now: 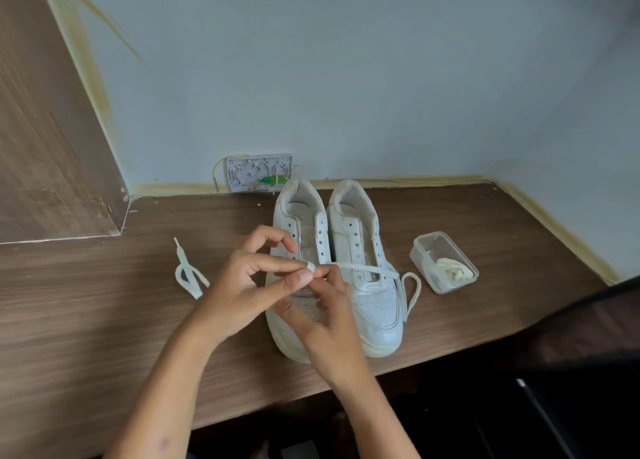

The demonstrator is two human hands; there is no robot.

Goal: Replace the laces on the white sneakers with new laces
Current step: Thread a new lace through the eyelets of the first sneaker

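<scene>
Two white sneakers stand side by side on the wooden desk, toes toward me: the left sneaker [300, 226] and the right sneaker [375, 302]. A white lace [367, 269] crosses the right sneaker's lower eyelets and loops off its right side. My left hand [242, 285] and my right hand [325, 316] meet over the left sneaker's tongue, and both pinch the tip of this lace. Another white lace [187, 275] lies loose on the desk to the left.
A clear plastic tub [420, 250] with bundled laces stands right of the sneakers. A white wall box [258, 172] with green parts leans at the back wall. A wooden panel [41, 129] rises at the left. The desk's front edge [398, 368] runs below my hands.
</scene>
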